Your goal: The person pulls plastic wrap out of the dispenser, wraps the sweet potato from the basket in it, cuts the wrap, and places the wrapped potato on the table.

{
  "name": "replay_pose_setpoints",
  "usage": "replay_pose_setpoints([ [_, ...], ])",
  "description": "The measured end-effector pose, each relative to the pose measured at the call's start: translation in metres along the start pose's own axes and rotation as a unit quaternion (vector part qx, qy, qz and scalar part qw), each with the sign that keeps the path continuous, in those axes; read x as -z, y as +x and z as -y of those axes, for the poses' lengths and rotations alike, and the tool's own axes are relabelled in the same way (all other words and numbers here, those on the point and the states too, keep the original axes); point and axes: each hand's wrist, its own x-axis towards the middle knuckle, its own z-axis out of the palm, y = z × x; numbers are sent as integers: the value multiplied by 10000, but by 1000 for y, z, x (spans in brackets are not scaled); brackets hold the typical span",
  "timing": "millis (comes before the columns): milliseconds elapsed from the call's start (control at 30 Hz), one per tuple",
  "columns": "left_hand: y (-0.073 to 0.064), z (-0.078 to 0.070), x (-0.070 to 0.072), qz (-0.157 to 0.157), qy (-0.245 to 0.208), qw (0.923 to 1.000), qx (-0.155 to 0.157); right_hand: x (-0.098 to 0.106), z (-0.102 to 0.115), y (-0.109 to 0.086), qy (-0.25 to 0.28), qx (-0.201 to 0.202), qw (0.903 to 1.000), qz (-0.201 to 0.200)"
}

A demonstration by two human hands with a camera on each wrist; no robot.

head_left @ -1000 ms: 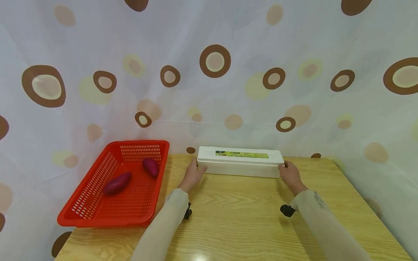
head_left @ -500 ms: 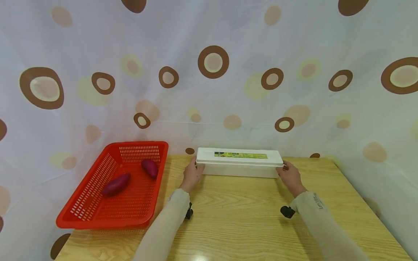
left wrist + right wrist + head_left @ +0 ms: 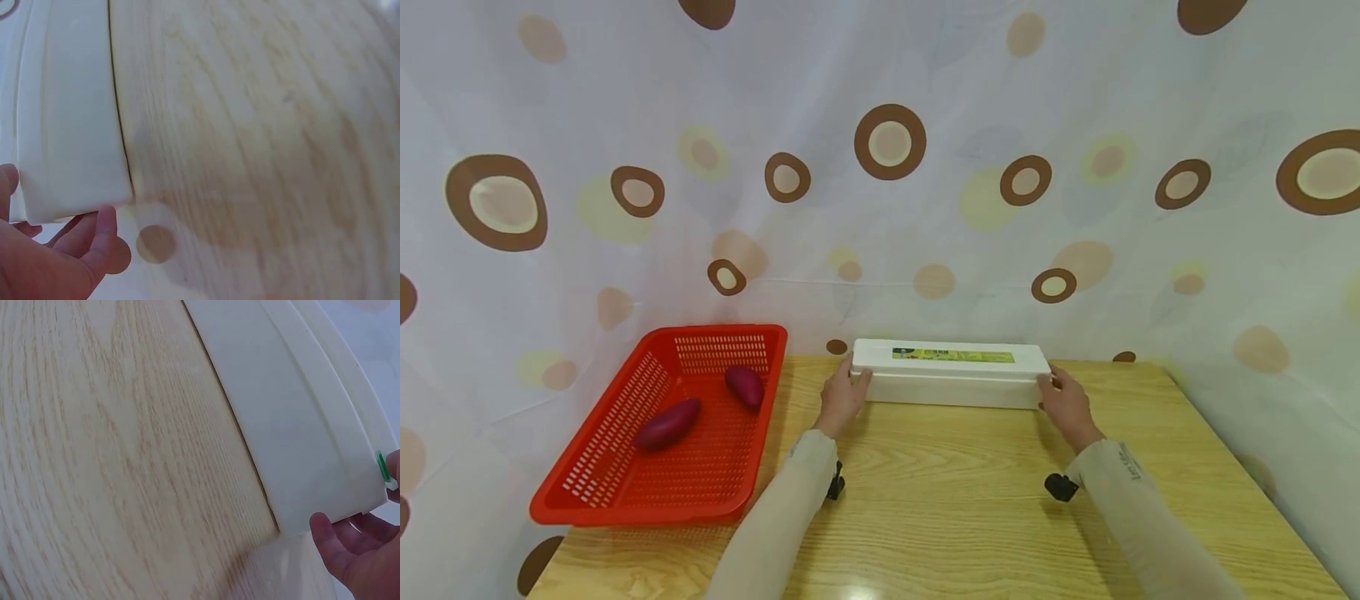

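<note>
A long white lidded box [image 3: 955, 390] with a yellow-green label on its lid lies at the table's back edge. At its left end, my left hand [image 3: 841, 400] grips the corner, thumb at the front. My right hand [image 3: 1066, 408] holds the opposite end the same way. In the left wrist view, the left hand's fingers [image 3: 87, 240] touch the end of the box [image 3: 75, 125]. In the right wrist view, the right hand [image 3: 369, 550] curls about the other end, beside a small green piece [image 3: 382, 465] at the lid's edge. The inside of the box is hidden.
A red plastic basket [image 3: 767, 417] stands at the left of the wooden table [image 3: 955, 500], its front reaching past the table's edge. Two purple oblong vegetables [image 3: 667, 423] lie in it. A patterned curtain [image 3: 955, 233] hangs right behind the box.
The whole view shifted slightly between the first two frames. Since half a second ago, my thumbs have moved up a little at the box's ends. The box stays in place.
</note>
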Motion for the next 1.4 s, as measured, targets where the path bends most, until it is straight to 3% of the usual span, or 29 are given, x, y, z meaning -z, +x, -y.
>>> replay_pose_setpoints([
  [233,4,-5,-1,-228,-95,9996,-117,4,6,-1,-24,320,9994,-128],
  [400,10,-11,-1,-568,-327,9973,-334,6,16,1,81,277,9987,-409],
  [500,15,-14,-1,-572,-497,9964,-374,7,23,5,148,280,9980,-551],
  [800,27,-21,4,15,-870,9962,-7,13,36,15,213,619,9970,-412],
  [1067,47,-23,14,293,-694,9972,32,19,42,30,377,860,9952,269],
  [1267,48,-20,19,566,-733,9957,72,23,42,36,314,901,9922,801],
  [1400,45,-19,18,777,-923,9927,38,24,41,37,276,894,9911,951],
])
